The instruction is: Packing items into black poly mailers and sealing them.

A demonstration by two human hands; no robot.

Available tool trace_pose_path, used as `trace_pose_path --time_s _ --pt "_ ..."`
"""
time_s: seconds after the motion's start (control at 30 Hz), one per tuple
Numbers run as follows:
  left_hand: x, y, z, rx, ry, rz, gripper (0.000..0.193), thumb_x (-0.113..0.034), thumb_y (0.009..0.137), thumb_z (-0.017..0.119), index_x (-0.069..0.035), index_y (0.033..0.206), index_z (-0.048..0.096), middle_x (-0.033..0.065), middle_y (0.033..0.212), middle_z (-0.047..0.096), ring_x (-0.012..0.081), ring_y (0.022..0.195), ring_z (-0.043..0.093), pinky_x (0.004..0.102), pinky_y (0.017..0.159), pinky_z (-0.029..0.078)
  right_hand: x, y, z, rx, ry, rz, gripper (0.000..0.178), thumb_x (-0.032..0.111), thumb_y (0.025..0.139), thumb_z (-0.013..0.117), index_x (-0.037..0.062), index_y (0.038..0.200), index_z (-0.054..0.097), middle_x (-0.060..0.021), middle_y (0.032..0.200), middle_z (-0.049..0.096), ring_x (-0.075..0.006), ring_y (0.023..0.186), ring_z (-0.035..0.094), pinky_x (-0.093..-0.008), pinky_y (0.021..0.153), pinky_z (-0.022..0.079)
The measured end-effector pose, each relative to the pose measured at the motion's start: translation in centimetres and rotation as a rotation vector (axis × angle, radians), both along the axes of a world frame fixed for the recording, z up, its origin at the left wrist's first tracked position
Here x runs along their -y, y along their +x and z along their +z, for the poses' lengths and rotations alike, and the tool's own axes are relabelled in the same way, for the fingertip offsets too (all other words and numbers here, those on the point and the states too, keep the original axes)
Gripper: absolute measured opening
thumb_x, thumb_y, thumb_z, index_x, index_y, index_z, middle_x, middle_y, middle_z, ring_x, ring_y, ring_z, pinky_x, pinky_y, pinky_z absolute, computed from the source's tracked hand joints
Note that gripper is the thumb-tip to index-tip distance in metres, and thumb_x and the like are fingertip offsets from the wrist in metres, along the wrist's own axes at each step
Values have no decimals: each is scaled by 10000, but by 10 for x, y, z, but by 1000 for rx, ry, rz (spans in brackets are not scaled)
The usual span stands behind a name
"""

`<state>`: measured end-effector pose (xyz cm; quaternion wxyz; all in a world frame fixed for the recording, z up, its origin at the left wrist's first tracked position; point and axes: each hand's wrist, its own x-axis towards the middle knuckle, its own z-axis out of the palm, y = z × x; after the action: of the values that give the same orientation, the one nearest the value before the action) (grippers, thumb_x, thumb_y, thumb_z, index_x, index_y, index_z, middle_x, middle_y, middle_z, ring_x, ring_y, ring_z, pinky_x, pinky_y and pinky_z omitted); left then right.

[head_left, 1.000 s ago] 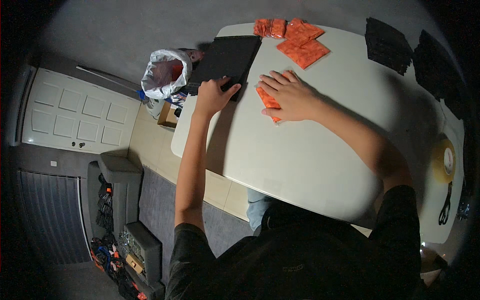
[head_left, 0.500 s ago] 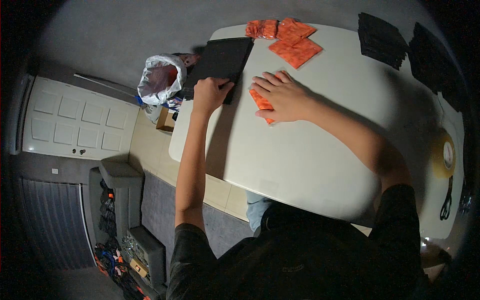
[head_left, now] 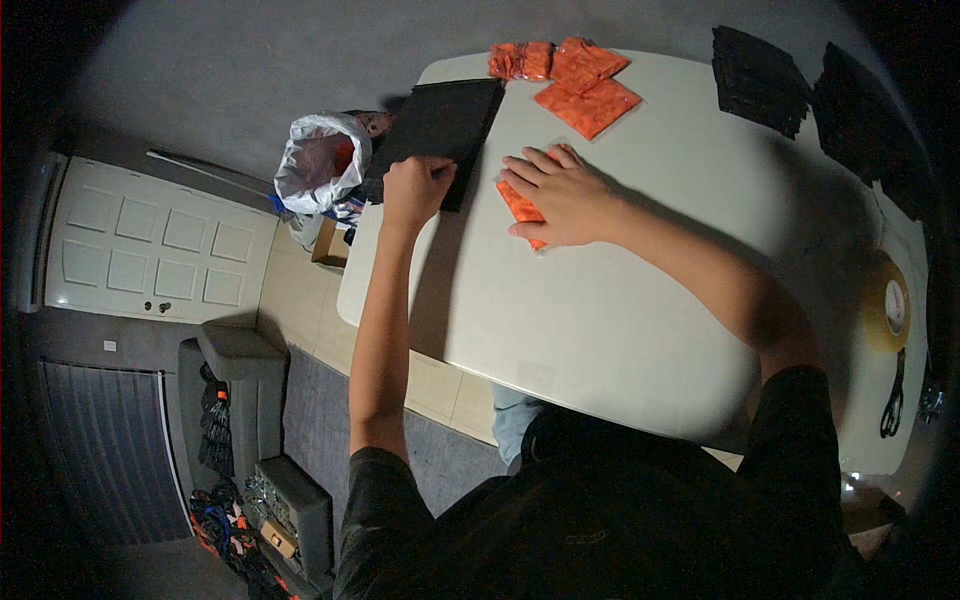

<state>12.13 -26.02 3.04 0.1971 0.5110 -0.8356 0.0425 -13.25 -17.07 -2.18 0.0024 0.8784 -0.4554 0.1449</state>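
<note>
My left hand (head_left: 413,193) is closed, thumb and forefinger pinched at the near edge of a black flat bag (head_left: 440,118). That bag lies in a stack at the table's far left edge; the fingertips' exact grip is partly hidden. My right hand (head_left: 567,203) lies flat, fingers spread, on a clear-wrapped orange packet (head_left: 518,205), covering most of it. Beyond it, several more orange packets sit by the far edge, among them a square one (head_left: 588,107) and a bunched one (head_left: 520,60).
The white table (head_left: 600,330) carries black bag piles (head_left: 760,82) at far right, with a tape roll (head_left: 887,306) and scissors (head_left: 893,398) at its right end. Left of it stand a white-lined bin (head_left: 322,165) and a grey sofa (head_left: 245,390).
</note>
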Motion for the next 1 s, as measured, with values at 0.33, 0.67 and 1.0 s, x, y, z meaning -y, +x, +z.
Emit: trace_pose_path --time_s 0.33,0.67,1.0 --pt "-11 1 -8 -73 -56 40 206 -245 893 767 -113 1028 848 217 861 756 384 765 756 428 728 614 -1 -1 4 -41 22 -12 843 618 999 564 53 1604 402 -171 1686 370 -378 1568 295 -557 1270 203" --pt "15 6 12 -161 -177 -39 192 -241 924 775 -92 1026 842 220 878 758 368 786 769 414 702 604 -2 -3 4 -13 33 -5 821 609 994 570 70 1595 416 -167 1685 371 -377 1566 297 -571 1265 209" --pt "48 8 56 -58 -154 -215 178 -177 901 766 -61 1020 830 200 923 784 343 839 787 384 744 610 0 1 -3 21 -8 -4 820 593 980 602 57 1577 435 -166 1680 378 -378 1559 308 -567 1261 212"
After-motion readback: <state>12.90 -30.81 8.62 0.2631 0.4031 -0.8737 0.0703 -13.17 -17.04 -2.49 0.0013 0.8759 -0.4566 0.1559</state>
